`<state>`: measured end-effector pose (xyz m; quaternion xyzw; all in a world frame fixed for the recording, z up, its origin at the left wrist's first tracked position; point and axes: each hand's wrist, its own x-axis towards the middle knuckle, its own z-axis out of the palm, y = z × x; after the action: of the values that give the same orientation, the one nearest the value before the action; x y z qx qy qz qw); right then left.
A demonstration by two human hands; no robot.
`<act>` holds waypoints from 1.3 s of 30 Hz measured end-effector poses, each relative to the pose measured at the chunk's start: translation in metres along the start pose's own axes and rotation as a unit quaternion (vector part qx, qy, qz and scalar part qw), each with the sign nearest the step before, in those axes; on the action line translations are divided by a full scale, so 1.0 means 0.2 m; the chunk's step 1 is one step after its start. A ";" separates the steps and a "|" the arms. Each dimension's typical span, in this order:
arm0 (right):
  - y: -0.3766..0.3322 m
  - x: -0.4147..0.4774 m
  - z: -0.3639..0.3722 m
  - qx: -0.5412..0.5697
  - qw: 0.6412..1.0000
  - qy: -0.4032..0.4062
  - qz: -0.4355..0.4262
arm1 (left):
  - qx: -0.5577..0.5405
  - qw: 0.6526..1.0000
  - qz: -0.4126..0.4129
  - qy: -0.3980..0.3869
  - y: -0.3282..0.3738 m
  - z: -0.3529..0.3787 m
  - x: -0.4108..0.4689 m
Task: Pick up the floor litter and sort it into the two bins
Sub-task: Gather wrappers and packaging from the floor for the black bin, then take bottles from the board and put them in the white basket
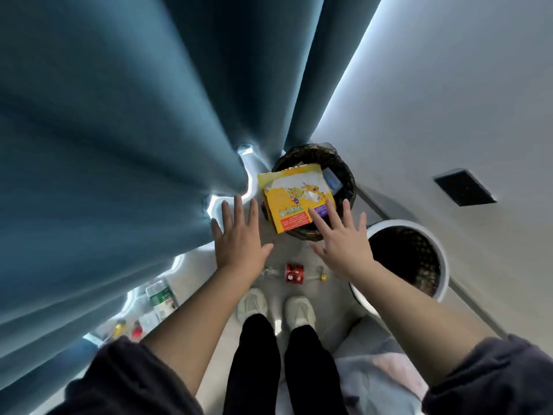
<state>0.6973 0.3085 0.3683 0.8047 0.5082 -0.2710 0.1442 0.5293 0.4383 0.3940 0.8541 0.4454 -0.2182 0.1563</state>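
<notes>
Now your left grip (239, 238) and right grip (344, 241) are spread flat, holding nothing. Below them the clear bottle (294, 274) lies on the floor by your shoes (299, 307). It's probably light, crushable and slick, so wrap it at the red label. Beyond stand the dark bin (347, 172) and the white-rimmed bin (443, 259).

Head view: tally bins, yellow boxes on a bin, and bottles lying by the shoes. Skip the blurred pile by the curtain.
Bins: 2, black wicker bin and white-rimmed bin
Yellow boxes: 1, yellow box lying across the black wicker bin's top
Bottles by the shoes: 1, clear bottle with red label and yellow cap
Total: 4
</notes>
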 end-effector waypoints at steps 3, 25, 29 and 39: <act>-0.13 -0.20 -0.11 -0.003 1.000 -0.008 -0.013 | -0.013 1.000 -0.024 -0.001 -0.06 -0.09 -0.29; -1.57 -1.62 -0.55 -0.155 0.919 -0.048 -0.360 | -0.261 0.835 -0.483 0.030 -0.63 -0.21 -2.58; -1.89 -1.81 -0.42 -0.171 0.911 -0.042 -0.374 | -0.307 0.798 -0.519 0.011 -0.80 0.00 -2.90; -2.36 -1.98 -0.25 -0.203 0.923 -0.022 -0.325 | -0.327 0.750 -0.574 0.031 -1.29 0.20 -3.37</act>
<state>0.1563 0.2489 0.6593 0.5426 0.7828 -0.2111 0.2196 -0.0356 0.0956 0.6867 0.3409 0.9004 -0.0817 0.2576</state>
